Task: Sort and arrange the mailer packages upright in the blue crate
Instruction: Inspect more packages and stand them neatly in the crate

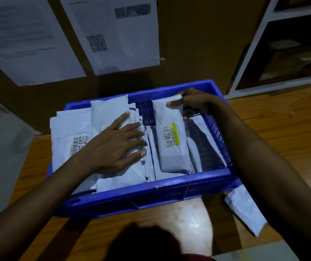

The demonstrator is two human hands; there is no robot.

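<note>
My left hand (117,146) lay flat on the leaning mailers (71,132) in the left half of the blue crate (169,187), the fingers straight and spread, pressing the pile toward the left wall. My right hand (194,102) gripped the yellow-striped mailer (171,147) by its far end — thumb on the front face, the other fingers curled behind it. This mailer stood in the right half of the crate, tilted, with its near end down among other grey packages close to the front wall. One loose mailer (245,208) lay outside, on the wooden table (282,129), just beside the crate's right front corner and close to my right forearm.

I judged the task to be about in the middle: most packages were inside, but few stood truly upright.

The risks, as I saw them: if I lifted my left palm too early, the pile could slide into the open gap and take the place I wanted for the next package. The plastic skin looked slippery, so a grip at only one end could let the mailer twist or sink down flat. And my right forearm could brush the loose one off the table — I could not tell how near the edge was.
</note>
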